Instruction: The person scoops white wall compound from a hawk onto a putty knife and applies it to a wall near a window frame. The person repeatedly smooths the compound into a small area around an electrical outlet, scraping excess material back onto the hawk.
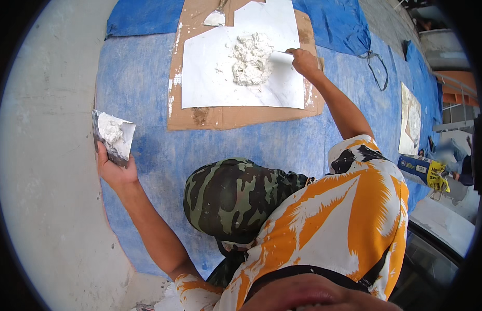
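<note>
The scraper [282,58] sat at the right side of the paste heap [252,59], long axis roughly crosswise, blade pointing left. Your right hand [307,63] was clamped on it; your left hand [116,170] gripped a paste-laden plate [119,153], well apart.

The small board [128,133] partly hides the left grip [116,172], and the upper edge crops the cardboard [228,118].

Txt: blue/yel. pkg [422,171] | far R | dark caps, yel. end (blue-end print too sm.)
</note>
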### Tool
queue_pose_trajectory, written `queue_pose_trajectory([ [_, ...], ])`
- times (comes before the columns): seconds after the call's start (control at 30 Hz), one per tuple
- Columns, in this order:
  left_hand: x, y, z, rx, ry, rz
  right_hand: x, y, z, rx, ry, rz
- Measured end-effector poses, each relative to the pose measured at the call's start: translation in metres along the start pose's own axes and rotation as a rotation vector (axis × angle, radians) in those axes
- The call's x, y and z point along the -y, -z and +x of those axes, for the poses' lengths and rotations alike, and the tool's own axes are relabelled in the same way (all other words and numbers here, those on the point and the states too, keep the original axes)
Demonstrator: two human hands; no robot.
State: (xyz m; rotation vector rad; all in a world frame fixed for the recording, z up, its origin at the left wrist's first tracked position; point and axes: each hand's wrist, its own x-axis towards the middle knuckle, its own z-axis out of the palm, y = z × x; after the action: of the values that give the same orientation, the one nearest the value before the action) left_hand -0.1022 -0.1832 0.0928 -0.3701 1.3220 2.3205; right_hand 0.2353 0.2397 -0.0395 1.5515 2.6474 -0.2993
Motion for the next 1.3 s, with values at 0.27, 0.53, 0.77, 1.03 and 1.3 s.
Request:
queue_pose_trajectory([
  [0.27,-0.015,0.064,0.0,-0.103,-0.035,0.034,-0.057,-0.033,0.115,-0.025,0.054,-0.132],
  [0.53,0.011,0.125,-0.015,-0.205,0.063,0.03,-0.037,-0.06,0.015,0.09,0.221,-0.121],
  [0.77,0.049,0.094,-0.019,-0.076,0.106,-0.037,0.012,-0.05,-0.093,0.204,0.299,-0.087],
  [1.03,0.096,0.053,-0.021,0.129,0.264,-0.345,0.1,0.044,-0.102,0.131,0.516,1.047],
  [1.3,-0.014,0.031,-0.079,0.311,0.158,-0.629,0.339,0.116,-0.194,-0.081,1.541,0.727],
])
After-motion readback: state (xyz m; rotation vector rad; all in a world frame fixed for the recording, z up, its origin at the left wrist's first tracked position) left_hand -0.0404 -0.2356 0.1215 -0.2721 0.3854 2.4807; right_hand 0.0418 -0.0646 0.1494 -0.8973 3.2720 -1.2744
